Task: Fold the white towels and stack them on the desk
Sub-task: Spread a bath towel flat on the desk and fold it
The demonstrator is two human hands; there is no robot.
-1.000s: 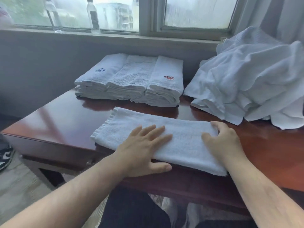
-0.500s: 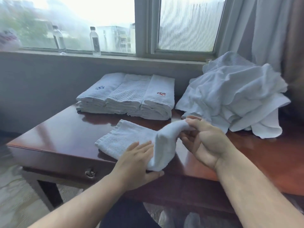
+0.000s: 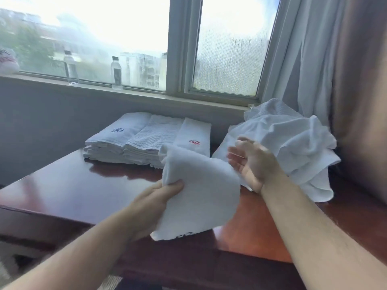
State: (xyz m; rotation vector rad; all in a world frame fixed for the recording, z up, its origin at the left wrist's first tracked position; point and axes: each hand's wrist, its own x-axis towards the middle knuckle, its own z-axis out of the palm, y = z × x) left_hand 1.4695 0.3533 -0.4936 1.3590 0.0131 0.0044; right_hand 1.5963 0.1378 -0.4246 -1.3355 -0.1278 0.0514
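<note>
Over the glossy desk [image 3: 69, 185], left hand [image 3: 155, 197] pinches the soft, limp folded towel's [image 3: 199, 197] edge; right hand [image 3: 253, 162] hangs relaxed, holding nothing.

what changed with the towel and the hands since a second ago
The towel that lay flat on the desk under both hands has been folded over and lifted clear. The left hand now grips its edge; the right hand, which pinched the end half a second ago, has let go and hangs open beside it. The folded stacks and the unfolded pile stayed put.
</note>
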